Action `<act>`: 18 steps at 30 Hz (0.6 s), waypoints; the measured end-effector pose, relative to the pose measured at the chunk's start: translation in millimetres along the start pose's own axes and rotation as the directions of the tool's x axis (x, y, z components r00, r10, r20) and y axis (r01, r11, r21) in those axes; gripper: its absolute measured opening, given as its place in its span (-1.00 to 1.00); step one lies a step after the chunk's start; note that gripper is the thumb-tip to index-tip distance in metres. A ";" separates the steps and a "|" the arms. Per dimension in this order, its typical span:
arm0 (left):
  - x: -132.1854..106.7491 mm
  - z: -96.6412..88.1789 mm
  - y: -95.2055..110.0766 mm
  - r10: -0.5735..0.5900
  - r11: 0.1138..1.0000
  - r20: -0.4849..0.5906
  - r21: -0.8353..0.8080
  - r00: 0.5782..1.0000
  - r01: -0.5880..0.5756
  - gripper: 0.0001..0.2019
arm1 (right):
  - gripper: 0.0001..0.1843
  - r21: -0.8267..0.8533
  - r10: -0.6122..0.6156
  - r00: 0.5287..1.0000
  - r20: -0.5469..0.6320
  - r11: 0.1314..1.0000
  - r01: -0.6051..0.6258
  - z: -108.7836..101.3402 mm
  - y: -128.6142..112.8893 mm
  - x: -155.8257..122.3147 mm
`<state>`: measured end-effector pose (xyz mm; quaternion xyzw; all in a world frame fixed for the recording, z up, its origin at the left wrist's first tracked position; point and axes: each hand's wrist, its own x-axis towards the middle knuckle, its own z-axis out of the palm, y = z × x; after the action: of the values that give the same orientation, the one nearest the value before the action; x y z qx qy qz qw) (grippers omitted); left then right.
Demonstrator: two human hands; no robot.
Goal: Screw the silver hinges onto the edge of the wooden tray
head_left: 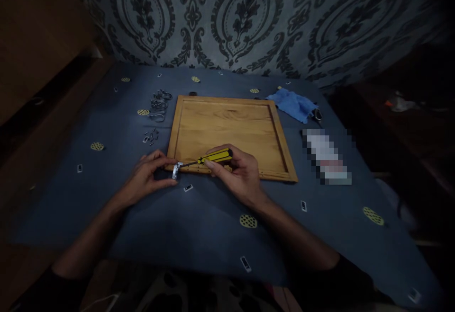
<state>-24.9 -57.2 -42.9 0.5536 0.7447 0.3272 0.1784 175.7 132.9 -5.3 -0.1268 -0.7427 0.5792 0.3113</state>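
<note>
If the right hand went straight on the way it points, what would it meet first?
Probably the small metal piece in the left hand; the screwdriver may touch it; depth is unclear.

A dark-patterned backdrop point(194, 16) spans the frame's top, with a crumpled blue cloth point(293, 105) right of upper centre and a pixelated object point(327, 156) below it.

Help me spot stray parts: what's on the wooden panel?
The inner face of the wooden panel shows its grain; at its near edge are the right hand with a screwdriver and the left hand pinching a metal piece. What they cover cannot be seen.
</note>
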 end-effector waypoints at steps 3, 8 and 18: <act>-0.3 0.6 -1.1 -0.005 1.000 0.002 0.000 1.000 0.005 -0.55 | -0.89 0.007 -0.013 1.000 -0.006 1.000 0.013 0.6 0.6 0.6; -0.7 2.4 -3.5 0.016 1.000 -0.010 0.014 1.000 -0.016 -0.56 | -0.86 0.021 0.004 1.000 -0.006 1.000 -0.004 2.7 0.9 1.5; 0.7 -1.0 0.7 -0.003 1.000 0.016 -0.016 1.000 0.004 -0.56 | -0.80 -0.013 -0.033 0.999 0.016 0.999 0.033 4.2 4.1 2.5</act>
<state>-25.2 -56.7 -41.6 0.5534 0.7415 0.3285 0.1896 170.5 132.2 -9.0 -0.1122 -0.7508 0.5701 0.3141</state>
